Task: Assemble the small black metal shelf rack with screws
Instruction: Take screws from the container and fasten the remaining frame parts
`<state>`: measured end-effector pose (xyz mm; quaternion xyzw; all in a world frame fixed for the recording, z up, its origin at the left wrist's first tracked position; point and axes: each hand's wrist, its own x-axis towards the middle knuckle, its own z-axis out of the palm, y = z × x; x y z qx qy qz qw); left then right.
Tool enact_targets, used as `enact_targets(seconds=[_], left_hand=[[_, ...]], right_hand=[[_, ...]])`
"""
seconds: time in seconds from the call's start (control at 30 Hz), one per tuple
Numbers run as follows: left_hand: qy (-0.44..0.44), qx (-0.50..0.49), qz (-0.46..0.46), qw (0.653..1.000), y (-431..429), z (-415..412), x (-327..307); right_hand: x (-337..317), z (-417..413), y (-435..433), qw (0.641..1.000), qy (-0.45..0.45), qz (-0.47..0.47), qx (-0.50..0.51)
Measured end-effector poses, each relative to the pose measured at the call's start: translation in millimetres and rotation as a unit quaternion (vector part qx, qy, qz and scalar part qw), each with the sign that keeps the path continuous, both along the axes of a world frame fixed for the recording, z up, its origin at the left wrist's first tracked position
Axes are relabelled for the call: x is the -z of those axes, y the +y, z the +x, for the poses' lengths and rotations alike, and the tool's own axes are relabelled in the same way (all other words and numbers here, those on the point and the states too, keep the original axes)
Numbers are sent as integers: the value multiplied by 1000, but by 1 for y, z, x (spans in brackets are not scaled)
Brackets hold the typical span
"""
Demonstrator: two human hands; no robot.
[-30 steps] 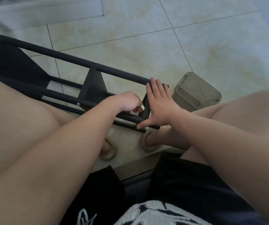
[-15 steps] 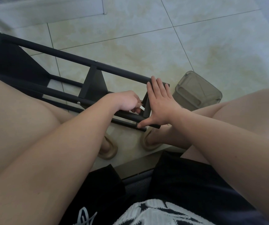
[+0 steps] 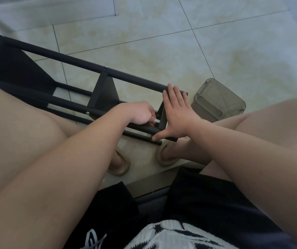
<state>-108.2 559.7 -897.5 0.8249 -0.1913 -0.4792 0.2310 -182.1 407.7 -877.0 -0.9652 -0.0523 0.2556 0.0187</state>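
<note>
Black rack [image 3: 104, 94]: matte metal, made of round tubes and flat panels; tipped over on the floor, just in front of the knees, with the far part tucked behind the left thigh.
Tubes [image 3: 68, 58]: four in view, parallel, with small silvery screw heads [image 3: 106, 67] set into two of them.
Panels: three, standing on edge between the tubes; a big one at far left, one in the middle, and a narrow end panel [image 3: 163, 123] between the two hands.
Long axis: along the tubes, slanting from upper left of the view down to lower right; near end pointing toward the right foot, far end toward the top left corner.
Left hand [image 3: 140, 114]: fingers curled, pinching a short silvery tool [image 3: 157, 120] aimed at the end panel; kind of tool too small to tell.
Right hand [image 3: 178, 115]: flat against the outer face of the end panel; four fingers [image 3: 172, 97] straight and pressed together, reaching up to the far tube; thumb [image 3: 159, 137] spread wide, touching the end of a near tube.
Box [image 3: 217, 103]: smoky clear plastic, on the floor just right of the rack's near end.
Slippers [image 3: 119, 164]: tan, on both feet, below the rack's near end.
Floor [image 3: 162, 42]: cream tiles with dark joints.
</note>
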Motion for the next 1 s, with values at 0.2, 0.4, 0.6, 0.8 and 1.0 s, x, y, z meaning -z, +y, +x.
enact_targets(seconds=[0.2,0.4,0.6,0.8,1.0], left_hand=[[-19,34,18,999,0,0,-3],[-24,64,29,997,0,-2,-8],[-27,85,36,995,-1,-3,-7],[-64,50,24,996,3,6,-9],[-72,37,19,997,1,7,-9]], right_hand=[[-1,0,0,1000,1,-4,0],[-1,0,0,1000,1,-2,4],[-2,0,1,1000,2,-4,3],[-5,2,-1,1000,7,-2,5],[-4,2,-1,1000,5,2,5]])
